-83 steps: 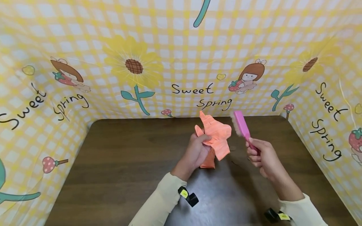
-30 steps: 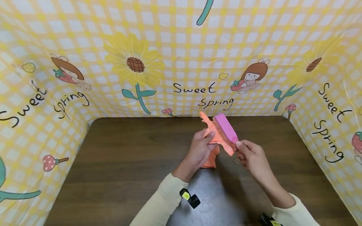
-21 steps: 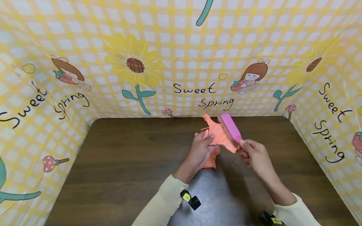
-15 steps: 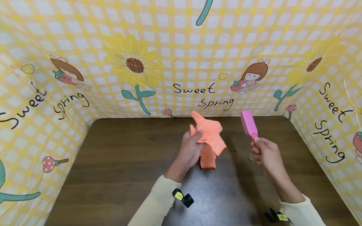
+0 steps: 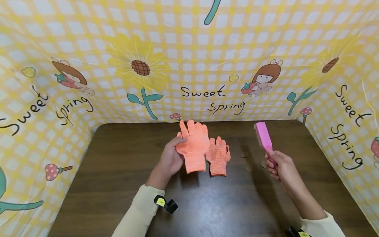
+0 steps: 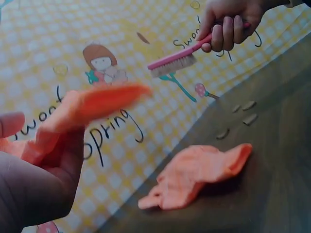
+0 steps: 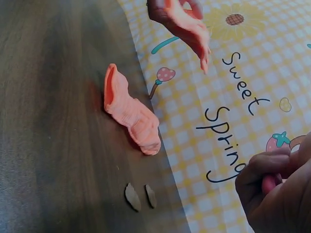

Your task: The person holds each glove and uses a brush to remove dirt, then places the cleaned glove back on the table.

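My left hand (image 5: 169, 158) pinches an orange knit glove (image 5: 196, 144) by its thumb side, holding it raised with fingers up and cuff down. A second orange glove (image 5: 218, 159) lies on the table just to the right, its cuff toward me. In my right hand (image 5: 282, 168) is a pink brush (image 5: 263, 134), gripped by its handle and held up, apart from both gloves. Pale bristles (image 6: 174, 65) show along one side of the brush in the left wrist view. The right wrist view shows only the handle's end (image 7: 270, 183) inside the curled fingers.
Several small flat brownish flakes (image 6: 250, 119) lie on the dark wooden table (image 5: 124, 184), between the lying glove and my right hand. A yellow checked cloth (image 5: 195, 65) with printed flowers and lettering stands around the back and sides.
The brush was against the held glove and has moved away to the right. My left hand has carried its glove left and turned it flat toward view, uncovering the lying glove and flakes.
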